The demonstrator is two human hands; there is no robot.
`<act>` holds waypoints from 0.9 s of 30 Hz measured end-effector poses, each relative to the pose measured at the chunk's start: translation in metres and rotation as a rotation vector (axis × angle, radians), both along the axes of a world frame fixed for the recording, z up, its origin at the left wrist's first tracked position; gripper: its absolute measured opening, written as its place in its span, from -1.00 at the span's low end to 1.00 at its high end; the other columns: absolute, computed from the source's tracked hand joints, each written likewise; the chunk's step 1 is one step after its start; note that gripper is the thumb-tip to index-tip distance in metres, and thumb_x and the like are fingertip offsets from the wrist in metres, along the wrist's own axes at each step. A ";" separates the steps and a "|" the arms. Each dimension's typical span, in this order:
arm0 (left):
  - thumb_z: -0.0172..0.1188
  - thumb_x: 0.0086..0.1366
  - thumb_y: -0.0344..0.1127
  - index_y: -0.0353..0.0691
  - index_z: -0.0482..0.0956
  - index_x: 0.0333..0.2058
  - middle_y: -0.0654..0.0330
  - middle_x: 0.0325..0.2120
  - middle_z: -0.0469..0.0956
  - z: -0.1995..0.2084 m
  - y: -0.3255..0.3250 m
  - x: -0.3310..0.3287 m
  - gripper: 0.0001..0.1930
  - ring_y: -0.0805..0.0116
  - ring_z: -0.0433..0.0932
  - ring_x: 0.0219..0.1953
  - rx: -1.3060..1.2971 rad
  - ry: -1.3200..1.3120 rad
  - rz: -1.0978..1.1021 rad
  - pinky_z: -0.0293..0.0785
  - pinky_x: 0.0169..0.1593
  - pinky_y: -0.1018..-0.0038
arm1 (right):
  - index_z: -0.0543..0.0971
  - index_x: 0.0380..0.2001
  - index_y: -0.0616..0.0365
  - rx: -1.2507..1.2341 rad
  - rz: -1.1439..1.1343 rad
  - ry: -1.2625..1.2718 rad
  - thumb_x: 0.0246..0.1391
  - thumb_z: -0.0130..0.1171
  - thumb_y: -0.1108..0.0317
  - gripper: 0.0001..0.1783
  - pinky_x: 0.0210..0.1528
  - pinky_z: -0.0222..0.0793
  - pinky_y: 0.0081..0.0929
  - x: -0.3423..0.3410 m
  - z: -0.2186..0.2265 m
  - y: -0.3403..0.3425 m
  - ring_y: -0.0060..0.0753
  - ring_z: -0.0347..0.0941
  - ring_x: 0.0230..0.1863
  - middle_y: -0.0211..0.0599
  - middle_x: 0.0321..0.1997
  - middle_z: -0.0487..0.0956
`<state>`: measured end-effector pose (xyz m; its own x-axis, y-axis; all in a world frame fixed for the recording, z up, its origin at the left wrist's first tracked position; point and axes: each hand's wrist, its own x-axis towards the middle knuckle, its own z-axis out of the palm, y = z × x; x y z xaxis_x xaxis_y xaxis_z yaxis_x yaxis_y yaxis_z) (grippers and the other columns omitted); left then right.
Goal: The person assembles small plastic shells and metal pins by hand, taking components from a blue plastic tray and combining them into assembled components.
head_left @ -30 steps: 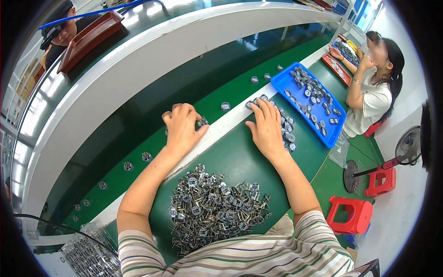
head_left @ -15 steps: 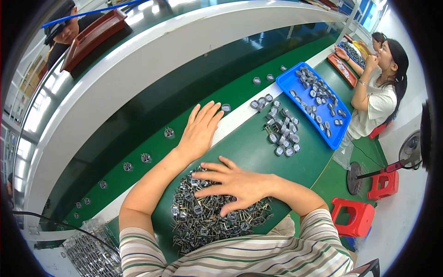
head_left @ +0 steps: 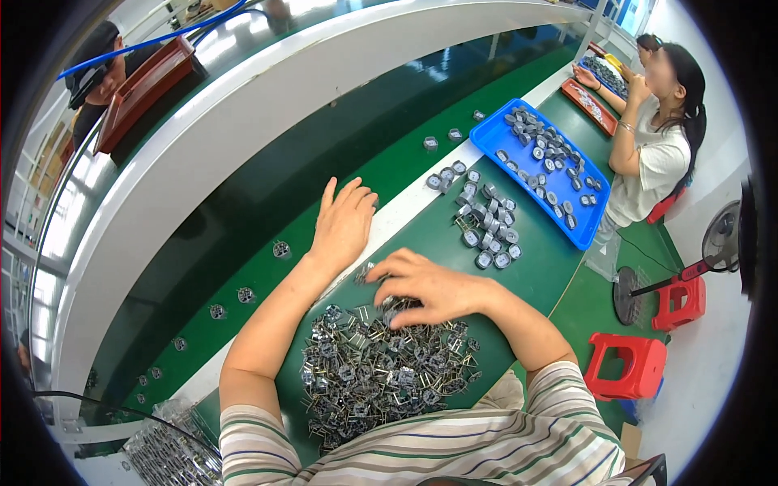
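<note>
In the head view, my left hand [head_left: 342, 231] lies over the green belt [head_left: 403, 167], fingers [head_left: 352, 192] extended and slightly spread, gripping nothing I can see. My right hand [head_left: 433, 293] curls over the far edge of the heap of pinned parts [head_left: 381, 377], too blurred to tell whether it pinches any. The heap sits close to me on the surface [head_left: 531, 287], presumably for easy reach; grey round parts [head_left: 490, 231] lie apart, near the blue tray [head_left: 494, 134], likely to avoid mixing.

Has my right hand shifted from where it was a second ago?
Yes. Judged against the blue tray, the right hand has moved left and nearer the body, from the grey parts to the metal pile.
</note>
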<state>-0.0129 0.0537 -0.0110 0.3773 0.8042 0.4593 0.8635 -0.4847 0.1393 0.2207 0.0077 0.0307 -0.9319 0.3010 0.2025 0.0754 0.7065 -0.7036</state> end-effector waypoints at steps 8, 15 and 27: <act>0.44 0.22 -0.32 -0.15 0.65 -0.10 0.24 -0.19 0.67 0.019 -0.015 0.002 -0.72 0.23 0.63 -0.12 0.108 -0.247 -0.004 0.36 0.05 0.24 | 0.58 0.07 0.19 -0.321 -0.405 -0.061 0.19 0.35 0.53 -0.63 -0.07 0.60 -0.42 0.034 0.005 0.029 -0.39 0.57 0.07 -0.23 0.20 0.54; 0.49 0.22 -0.35 -0.21 0.61 0.01 0.18 -0.25 0.65 0.004 -0.027 0.023 -0.61 0.31 0.63 -0.22 -0.275 -0.622 -0.237 0.52 -0.14 0.39 | 0.62 -0.08 0.26 -0.160 -0.711 0.062 0.18 0.36 0.44 -0.74 -0.19 0.52 -0.34 0.026 -0.014 0.035 -0.38 0.61 -0.25 -0.17 -0.15 0.60; 0.45 0.18 -0.34 -0.20 0.69 -0.06 0.29 -0.25 0.67 0.015 -0.023 0.011 -0.67 0.56 0.55 -0.24 -0.667 -0.701 -0.349 0.45 -0.24 0.51 | 0.70 -0.12 0.27 -0.483 -0.593 -0.032 0.17 0.39 0.46 -0.78 -0.22 0.54 -0.43 0.038 -0.005 0.041 -0.53 0.62 -0.32 -0.30 -0.32 0.74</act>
<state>-0.0019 0.0305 0.0038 0.4578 0.8734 0.1659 0.3106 -0.3320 0.8907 0.2591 0.0486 0.0253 -0.5902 0.8007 -0.1027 0.3710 0.1560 -0.9154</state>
